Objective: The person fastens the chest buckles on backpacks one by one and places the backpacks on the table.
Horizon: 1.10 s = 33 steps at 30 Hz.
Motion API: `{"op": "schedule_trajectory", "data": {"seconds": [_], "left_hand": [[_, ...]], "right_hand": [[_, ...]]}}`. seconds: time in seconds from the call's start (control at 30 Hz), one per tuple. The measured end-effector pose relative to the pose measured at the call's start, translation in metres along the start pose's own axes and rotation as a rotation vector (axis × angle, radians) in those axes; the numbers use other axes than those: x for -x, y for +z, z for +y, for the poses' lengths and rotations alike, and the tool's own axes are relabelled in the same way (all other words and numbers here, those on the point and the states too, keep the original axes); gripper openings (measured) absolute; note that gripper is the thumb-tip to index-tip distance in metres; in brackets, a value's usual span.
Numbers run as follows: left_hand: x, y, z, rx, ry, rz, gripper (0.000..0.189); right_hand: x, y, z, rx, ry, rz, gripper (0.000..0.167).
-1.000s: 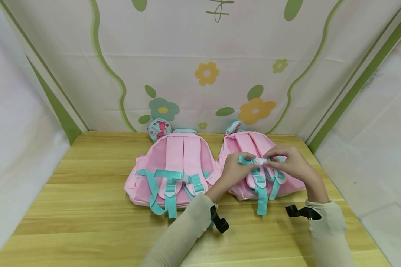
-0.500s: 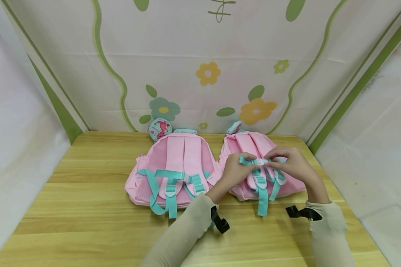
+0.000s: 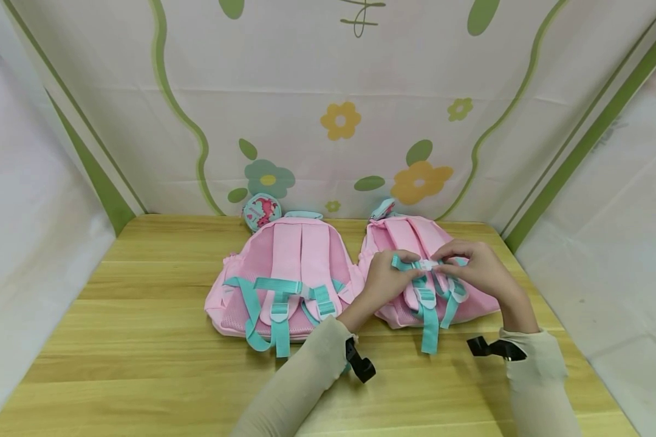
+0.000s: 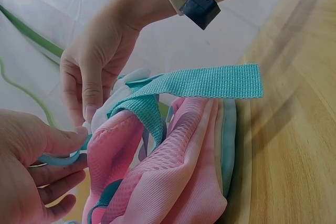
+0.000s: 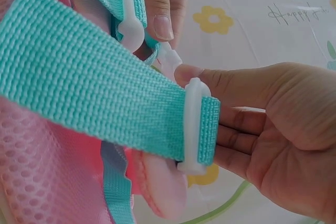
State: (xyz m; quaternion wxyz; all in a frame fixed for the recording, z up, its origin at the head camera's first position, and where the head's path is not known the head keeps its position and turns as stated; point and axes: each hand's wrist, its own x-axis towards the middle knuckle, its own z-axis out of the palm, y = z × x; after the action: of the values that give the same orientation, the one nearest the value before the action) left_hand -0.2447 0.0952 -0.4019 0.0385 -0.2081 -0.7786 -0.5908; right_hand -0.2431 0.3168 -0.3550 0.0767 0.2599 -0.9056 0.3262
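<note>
Over the right pink backpack (image 3: 396, 312), both hands meet at a white plastic buckle (image 3: 427, 264) on a teal chest strap. My left hand (image 3: 385, 279) pinches the buckle's left end, where a short teal webbing tail (image 3: 398, 263) sticks out. The right hand (image 3: 472, 267) pinches the opposite end between thumb and fingers. In the left wrist view the left hand (image 4: 31, 156) has thumb and forefinger at the buckle and webbing. In the right wrist view the right thumb and fingers (image 5: 231, 85) touch the buckle (image 5: 168, 59), partly hidden; whether its halves are fully joined I cannot tell.
A second pink backpack (image 3: 290, 243) lies to the left, its teal chest strap (image 3: 277, 285) across the shoulder straps and a round pouch (image 3: 262, 211) at its top. Teal strap ends (image 3: 430, 328) hang onto the wooden table (image 3: 142, 340). A floral cloth (image 3: 306, 73) stands behind.
</note>
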Motion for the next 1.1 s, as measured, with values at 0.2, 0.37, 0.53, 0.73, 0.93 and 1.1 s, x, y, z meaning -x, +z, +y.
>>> {"op": "schedule_trajectory", "data": {"seconds": [0.2,0.37,0.53,0.73,0.93,1.1], "left_hand": [[0.0002,0.0001,-0.0014,0.001,0.015,-0.002,0.023],[0.0001,0.0010,-0.0031,0.003,0.021,-0.001,0.023],[0.0003,0.0008,-0.0021,0.008,0.012,0.001,0.023],[0.0000,0.0005,-0.0015,-0.005,0.017,0.002,0.023],[-0.0001,0.0007,-0.0017,-0.020,0.017,0.003,0.023],[-0.0002,0.0008,-0.0014,-0.024,0.015,0.003,0.023]], "right_hand": [[-0.0001,0.0006,-0.0001,-0.005,-0.003,0.002,0.018],[-0.0002,0.0015,-0.0025,-0.013,-0.017,0.010,0.020],[-0.0007,0.0027,-0.0019,-0.009,-0.027,0.014,0.021],[-0.0008,0.0025,-0.0020,-0.014,-0.031,0.018,0.019],[-0.0006,0.0039,-0.0024,-0.016,-0.029,0.018,0.020],[-0.0012,0.0027,-0.0054,-0.018,-0.021,0.018,0.018]]}}
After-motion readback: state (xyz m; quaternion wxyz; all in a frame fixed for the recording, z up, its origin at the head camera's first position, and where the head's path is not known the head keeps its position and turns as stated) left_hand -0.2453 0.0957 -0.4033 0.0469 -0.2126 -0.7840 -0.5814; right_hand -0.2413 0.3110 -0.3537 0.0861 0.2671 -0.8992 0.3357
